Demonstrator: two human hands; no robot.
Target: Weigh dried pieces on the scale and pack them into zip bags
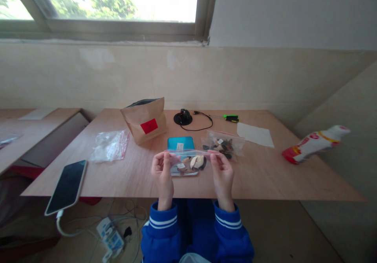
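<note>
A clear zip-lock bag (pixel 184 167) is stretched between my two hands above the table's front part. Inside it are brown, cream and dark dried pieces and a small white label. My left hand (pixel 163 173) pinches the bag's top left corner, while my right hand (pixel 222 172) pinches the top right corner. Just behind and partly under the bag lies a blue flat case (pixel 173 143) with a white label, its front part covered by the bag. A second clear bag (pixel 224 144) of dark dried pieces rests to the right, beyond my right hand.
A brown paper pouch (pixel 144 117) stands at the back left, near empty-looking clear bags (pixel 108 146). A phone (pixel 67 186) with a cable overhangs the front left edge. Behind are a black round device (pixel 183 117), screwdrivers (pixel 231 118) and white paper (pixel 255 135). A bottle (pixel 315 144) is at right.
</note>
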